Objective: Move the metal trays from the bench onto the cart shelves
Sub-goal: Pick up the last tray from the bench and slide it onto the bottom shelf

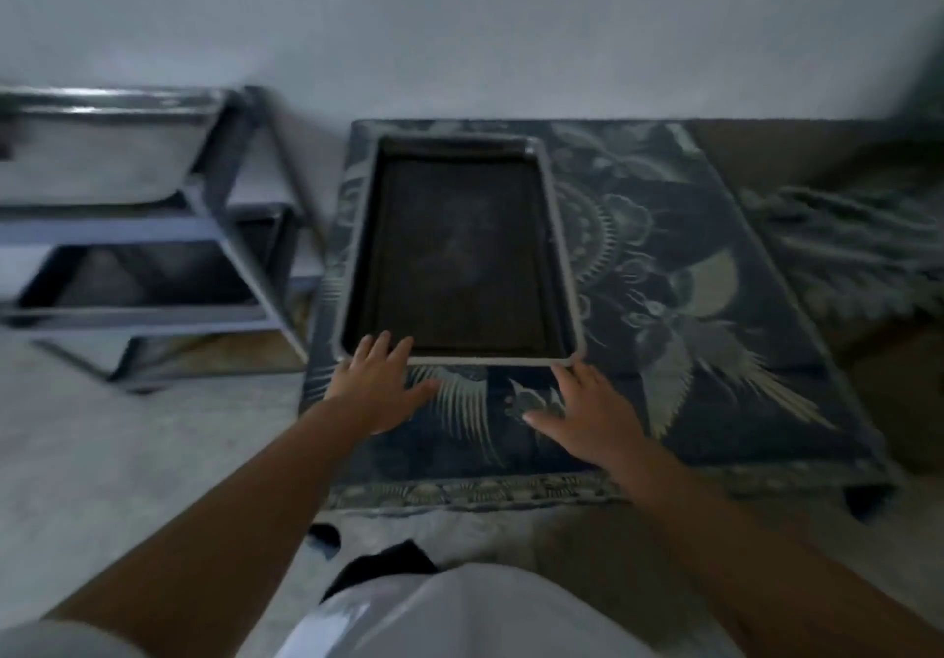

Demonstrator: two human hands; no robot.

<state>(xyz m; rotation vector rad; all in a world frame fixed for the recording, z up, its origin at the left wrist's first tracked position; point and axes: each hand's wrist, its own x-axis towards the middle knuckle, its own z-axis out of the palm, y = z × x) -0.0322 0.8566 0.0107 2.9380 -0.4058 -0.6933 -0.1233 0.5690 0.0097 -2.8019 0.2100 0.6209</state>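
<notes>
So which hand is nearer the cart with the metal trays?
Left. The left hand is at the dark tray's near-left corner, on the cart's side; the right hand is at the near-right corner.

A dark blue patterned cloth (689,259) printed with pale birds and clouds covers the low surface. Behind it rises a plain pale wall (459,19). A grey floor (102,453) extends at left; a rumpled fringed textile (843,244) lies at right.
</notes>
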